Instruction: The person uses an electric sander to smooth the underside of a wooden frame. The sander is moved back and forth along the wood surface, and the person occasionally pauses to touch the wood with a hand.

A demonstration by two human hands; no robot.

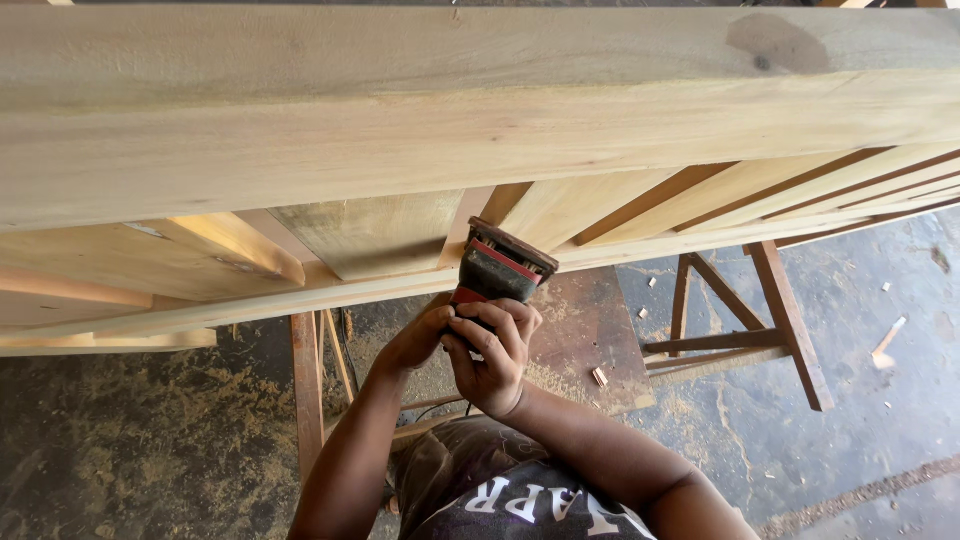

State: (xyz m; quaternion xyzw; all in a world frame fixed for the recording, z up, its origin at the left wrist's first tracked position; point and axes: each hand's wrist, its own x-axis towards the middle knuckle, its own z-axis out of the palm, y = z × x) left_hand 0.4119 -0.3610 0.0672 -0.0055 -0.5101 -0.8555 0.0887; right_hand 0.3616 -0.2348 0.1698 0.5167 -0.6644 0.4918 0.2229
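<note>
Head view: a black-and-red palm sander (pixel 497 268) is seen pressed pad-first against the lower rail (pixel 300 300) of a pale wooden frame (pixel 400 110) that fills the upper half of the scene. Both hands are closed around the sander's body from below: the right hand (pixel 492 355) is wrapped over the near side with fingers curled, the left hand (pixel 418 340) is clasped just beside and partly behind it. The tool is judged rigid, compact and moderately heavy, with vibration likely; a two-handed hold on the housing behind the pad is judged soundest. The rail is judged stiff. Wood shavings (pixel 150 410) are noted on the floor to the left, a wooden trestle (pixel 770 320) to the right.
</note>
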